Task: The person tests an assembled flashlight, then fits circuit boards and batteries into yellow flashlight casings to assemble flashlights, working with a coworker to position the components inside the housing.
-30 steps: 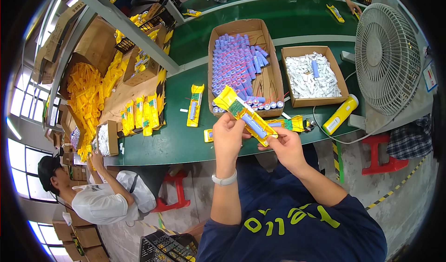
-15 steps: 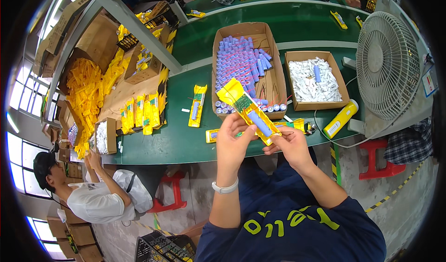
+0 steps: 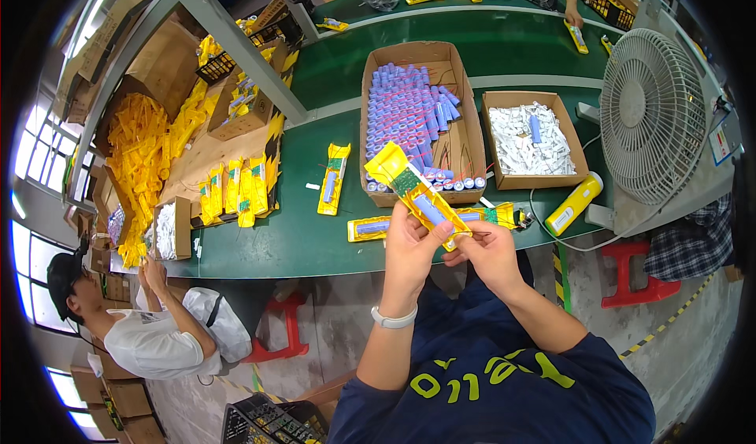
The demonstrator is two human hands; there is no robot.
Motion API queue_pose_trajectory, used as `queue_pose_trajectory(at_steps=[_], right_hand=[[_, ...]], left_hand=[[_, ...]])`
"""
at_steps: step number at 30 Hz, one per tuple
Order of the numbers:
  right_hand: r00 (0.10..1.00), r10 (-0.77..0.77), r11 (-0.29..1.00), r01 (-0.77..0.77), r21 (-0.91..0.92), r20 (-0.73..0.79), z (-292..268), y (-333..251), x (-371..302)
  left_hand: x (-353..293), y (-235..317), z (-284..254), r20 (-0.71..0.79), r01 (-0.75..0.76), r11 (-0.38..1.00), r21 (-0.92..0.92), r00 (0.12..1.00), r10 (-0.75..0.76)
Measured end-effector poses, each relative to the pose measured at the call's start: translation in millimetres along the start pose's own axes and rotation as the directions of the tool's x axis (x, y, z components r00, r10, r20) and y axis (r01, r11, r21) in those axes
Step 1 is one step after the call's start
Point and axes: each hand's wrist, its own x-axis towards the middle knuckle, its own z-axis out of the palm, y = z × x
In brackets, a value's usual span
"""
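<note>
Left hand [image 3: 415, 238] and right hand [image 3: 488, 249] hold one yellow casing [image 3: 411, 190] between them.
Left thumb and fingers clasp its side, the right ones pinch its near end; inside lie a blue cell [image 3: 428, 209] and a green board [image 3: 406, 180]. Beyond the grip stands a carton of blue cells [image 3: 459, 142], a carton of white parts [image 3: 543, 182] farther right. The right fingertips' exact hold is unclear.

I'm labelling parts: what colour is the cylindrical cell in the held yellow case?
The cylindrical cell is lavender-blue, seen best in the head view.

Yellow-green lettering [image 3: 474, 381] crosses the navy shirt [image 3: 504, 412]; a sticker [image 3: 719, 142] beside the fan [image 3: 654, 105] is illegible.
</note>
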Motion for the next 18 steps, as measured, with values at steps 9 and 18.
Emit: queue_pose_trajectory(at_steps=[9,18], right_hand=[[0.986,-0.157,0.975,0.145,-0.165,-0.062,6,3,-2],[0.995,-0.090,0.990,0.084,-0.114,-0.044,-5,2,0]], left_hand=[[-6,-3,-4,0.097,0.000,0.987,-0.161,0.995,0.015],[-4,-10,4,0.081,-0.049,0.992,-0.113,0.995,0.059]])
